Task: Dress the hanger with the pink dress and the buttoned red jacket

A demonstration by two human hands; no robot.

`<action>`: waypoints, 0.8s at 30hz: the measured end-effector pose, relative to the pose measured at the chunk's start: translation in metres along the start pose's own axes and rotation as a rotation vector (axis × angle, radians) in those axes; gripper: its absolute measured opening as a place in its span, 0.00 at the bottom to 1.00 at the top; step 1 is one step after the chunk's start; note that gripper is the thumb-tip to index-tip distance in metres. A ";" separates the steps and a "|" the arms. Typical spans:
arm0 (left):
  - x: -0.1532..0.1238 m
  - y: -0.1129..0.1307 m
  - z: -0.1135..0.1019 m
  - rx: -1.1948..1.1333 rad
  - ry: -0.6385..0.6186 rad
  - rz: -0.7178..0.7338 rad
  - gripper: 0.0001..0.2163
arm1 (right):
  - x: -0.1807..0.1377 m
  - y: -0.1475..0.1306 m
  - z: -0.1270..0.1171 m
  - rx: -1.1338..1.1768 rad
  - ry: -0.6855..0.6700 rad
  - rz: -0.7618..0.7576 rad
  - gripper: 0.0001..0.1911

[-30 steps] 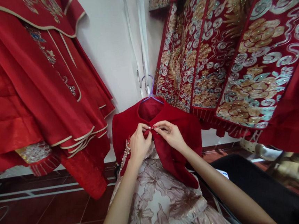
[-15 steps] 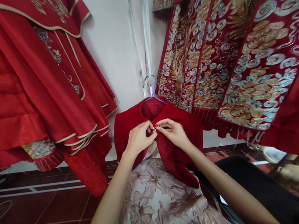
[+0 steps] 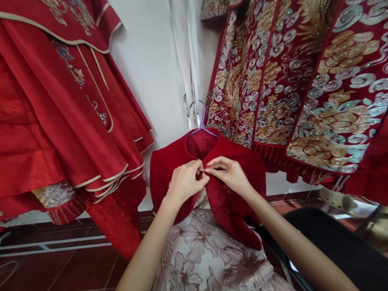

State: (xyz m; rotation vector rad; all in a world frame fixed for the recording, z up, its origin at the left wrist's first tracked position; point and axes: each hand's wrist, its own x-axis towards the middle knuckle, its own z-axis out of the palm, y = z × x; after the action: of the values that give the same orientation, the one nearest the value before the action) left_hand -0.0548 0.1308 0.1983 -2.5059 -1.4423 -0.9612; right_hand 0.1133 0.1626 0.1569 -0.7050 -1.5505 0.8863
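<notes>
"Red jacket point(image 3: 219, 202): position and condition?"

"Hanging from the purple hanger point(image 3: 202, 125), in front of the wall point(image 3: 153, 67), with its front over the top of the floral dress point(image 3: 204, 262). The lower fronts hang apart."

"The fingers?"

"Gathered at the front edges, just below the collar. On the right hand point(image 3: 230, 171), thumb and forefinger are pressed together on a small red fastening point(image 3: 208, 166). On the left hand point(image 3: 184, 179), they bend inward, tips near each other and almost against the right's — what they hold, if anything, I cannot tell."

"Risks?"

"Slippage, in my judgement. The fastening is tiny and the fingers screen it, so one side could be missed or escape the pinch. Uneven pulling could strain the stitching or leave the fronts misaligned. The hanger looks slender; a downward tug might swing it or drag a shoulder loose. Dress fabric lies directly behind the front edges and might get caught up."

"Containers and contents?"

"No container that I can identify. The nearest thing to one is the jacket itself — it partly encloses the dress top. Whether the dress shares that hanger is hidden."
</notes>
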 end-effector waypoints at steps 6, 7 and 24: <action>0.001 0.001 0.002 -0.059 -0.003 0.015 0.01 | -0.001 -0.001 -0.002 0.007 0.001 0.009 0.15; 0.001 0.001 0.002 -0.061 -0.007 0.014 0.01 | -0.001 -0.001 -0.002 0.010 0.003 0.010 0.15; -0.017 -0.016 0.034 -0.720 -0.104 -0.285 0.10 | -0.055 0.021 0.004 -0.346 0.048 0.010 0.39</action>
State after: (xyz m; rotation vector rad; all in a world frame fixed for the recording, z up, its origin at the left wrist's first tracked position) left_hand -0.0572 0.1399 0.1582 -2.8884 -1.7607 -1.6790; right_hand 0.1179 0.1272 0.1096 -0.9734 -1.6770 0.6070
